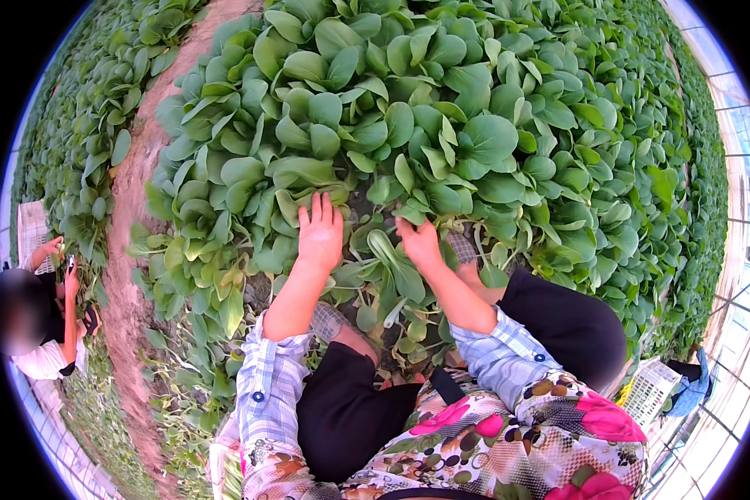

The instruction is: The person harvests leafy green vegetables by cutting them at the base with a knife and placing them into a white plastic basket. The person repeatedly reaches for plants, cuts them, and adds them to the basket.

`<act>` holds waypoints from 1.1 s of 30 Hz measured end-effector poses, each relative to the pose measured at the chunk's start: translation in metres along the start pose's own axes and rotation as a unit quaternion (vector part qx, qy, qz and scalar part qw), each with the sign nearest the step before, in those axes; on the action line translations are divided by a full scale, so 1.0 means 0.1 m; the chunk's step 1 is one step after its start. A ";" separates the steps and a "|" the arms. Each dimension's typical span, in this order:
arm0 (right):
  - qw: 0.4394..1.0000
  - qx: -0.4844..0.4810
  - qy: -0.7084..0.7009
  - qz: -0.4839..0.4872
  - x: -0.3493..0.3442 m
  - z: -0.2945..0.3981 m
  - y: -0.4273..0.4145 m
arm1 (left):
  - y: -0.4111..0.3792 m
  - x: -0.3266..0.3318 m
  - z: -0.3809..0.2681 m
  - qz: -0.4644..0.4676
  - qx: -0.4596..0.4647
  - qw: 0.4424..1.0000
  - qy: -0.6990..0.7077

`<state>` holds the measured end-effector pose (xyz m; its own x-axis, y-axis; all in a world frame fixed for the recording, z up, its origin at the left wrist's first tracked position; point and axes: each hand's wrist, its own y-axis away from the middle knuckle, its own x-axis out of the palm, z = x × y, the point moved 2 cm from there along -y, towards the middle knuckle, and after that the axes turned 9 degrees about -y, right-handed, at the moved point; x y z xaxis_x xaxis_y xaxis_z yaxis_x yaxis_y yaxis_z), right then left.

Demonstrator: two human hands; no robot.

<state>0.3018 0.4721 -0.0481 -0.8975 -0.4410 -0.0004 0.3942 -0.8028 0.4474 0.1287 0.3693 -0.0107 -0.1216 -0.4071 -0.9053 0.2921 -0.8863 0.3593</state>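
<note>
In front of me grows a dense bed of leafy greens (406,119) that look like bok choy. My left hand (322,231) lies back-up against the leaves of one plant (309,181), its fingers extended and slightly apart. A little to the right, my right hand (420,242) reaches low beside another plant (415,203). Leaves cover its fingertips, so I cannot tell what they grip. Between my wrists a single bok choy (395,262) lies tilted over low leaves, its pale stalk pointing away from me.
A bare dirt path (134,187) runs along the left. Beyond it another person (50,312) crouches by the crop, holding a small tool, near a white crate (32,228). Another white plastic crate (650,390) stands behind me at right. My shoes (331,322) are among the plants.
</note>
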 end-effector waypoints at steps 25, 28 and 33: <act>0.977 -0.047 0.169 0.121 0.27 -0.58 -0.68 | -0.17 -0.13 0.00 0.029 -0.031 0.999 0.015; 0.967 -0.056 0.182 0.169 0.42 -0.29 -0.57 | -0.06 -0.06 0.10 0.034 -0.042 0.998 0.019; 0.937 -0.088 0.259 0.219 0.28 -0.19 -0.70 | -0.05 -0.09 0.07 0.025 -0.035 0.998 0.043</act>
<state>0.2528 0.5081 -0.0961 -0.4440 -0.8423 -0.3057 0.7691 -0.5332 0.3522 0.1221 0.3757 -0.0023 -0.0249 -0.4281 -0.9034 0.3608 -0.8466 0.3913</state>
